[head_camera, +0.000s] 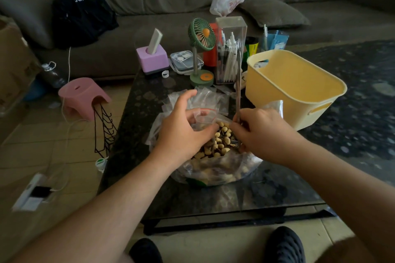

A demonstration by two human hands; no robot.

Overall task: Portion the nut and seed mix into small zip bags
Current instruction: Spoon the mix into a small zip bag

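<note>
On the dark glass-topped table (149, 177), just in front of the person, a large clear bag of nut and seed mix (218, 156) sits open with pale nuts heaped at its mouth. Over that mouth the left hand (181, 132) pinches a small zip bag (204, 116) with a red strip along its top edge, thumb and fingers curled on the plastic. Beside it the right hand (263, 132) is closed around a long metal handle (238, 92) that rises upright from the nuts; its lower end is buried, so what tool it is cannot be told. Behind the hands lies a loose pile of empty small bags (205, 97). To the right, touching the table's edge, stands a yellow plastic basket (299, 83). Farther back are a green desk fan (201, 36) and a purple box (152, 58).
</note>
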